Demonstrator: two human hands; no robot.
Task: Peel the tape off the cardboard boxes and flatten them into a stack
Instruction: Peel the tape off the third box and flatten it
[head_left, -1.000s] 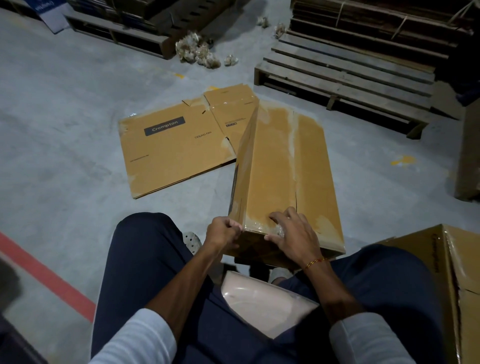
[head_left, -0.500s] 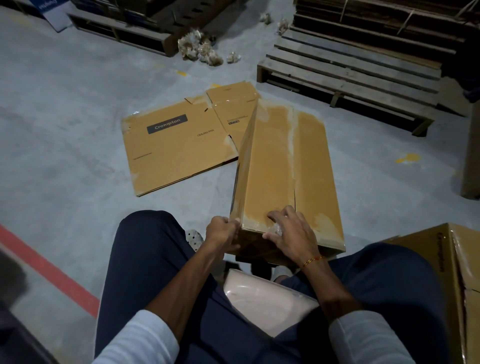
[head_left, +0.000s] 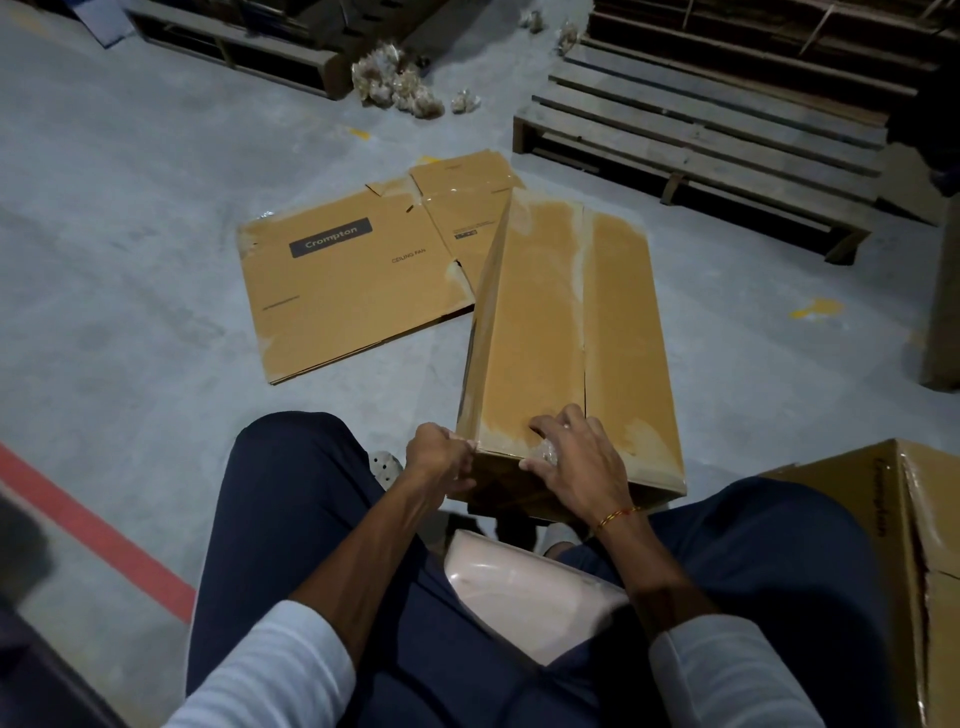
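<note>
Little has moved since the earlier frames: the tall brown cardboard box is still held against the knees. The left hand is closed on its corner, where clear tape seems pinched; the right hand presses flat, a tape wad under it. If the tape is pulled fast, the cardboard surface may be torn. "Crompton" and "CEILING FAN" are read on the flattened brown cardboard sheet.

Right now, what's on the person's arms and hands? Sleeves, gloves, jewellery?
Both hands are bare, no gloves. Left hand has nothing on it or its wrist. Right hand has a thin red-and-gold thread bracelet at the wrist. White ribbed sleeves are pushed up to about the elbows.
</note>
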